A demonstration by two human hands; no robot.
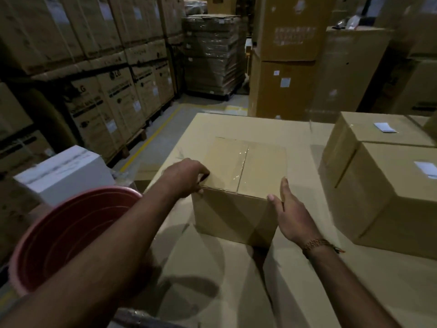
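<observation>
box: plain brown cardboard box [236, 216], closed; top flaps meet in a middle seam sealed with a strip of clear glossy tape [243, 162]; no print or label shows on the faces in view; edges sharp, near face in shadow
box place: stands upright on a large flat cardboard surface [212, 268], about midway between its left and right edges, well apart from its far edge
left hand: left hand [186, 175] grips the box's near left top corner; fingers curled over the top edge, thumb on the near face just below it
right hand: right hand [292, 216] lies flat against the box's right side at the near corner; fingers straight and together, thumb tip on the near face; a beaded bracelet [315, 245] on the wrist
right edge: two larger brown boxes [390, 197] stand side by side, each with a white label [425, 169] on top
left edge: red plastic tub [71, 233] under the left forearm; white box [63, 174] just beyond it
around: stacked printed cartons [106, 98] on the left; a wrapped pallet [212, 55] at the far end; yellow floor line [153, 136]
</observation>
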